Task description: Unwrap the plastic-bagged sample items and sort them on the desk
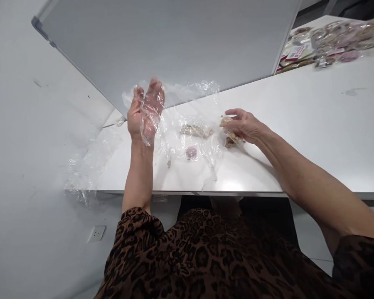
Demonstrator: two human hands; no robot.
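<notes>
My left hand [148, 108] is raised above the table with the palm up and the fingers stretched out and apart. Clear plastic film [202, 89] drapes over it and spreads to the right across the table. Fingers and thumb of my right hand [244, 126] close on a small brown and cream mottled piece [232, 139], whose kind I cannot make out. Between the hands, under or in the film, lie a long beige mottled piece [195, 131] and a small round pink piece [191, 152].
More crumpled clear film [87, 166] hangs over the table's left end. A whiteboard [174, 45] stands along the back of the white table [324, 137]. Several plastic-wrapped items [345, 39] lie in a pile at the far right. A wall [15, 137] rises on the left.
</notes>
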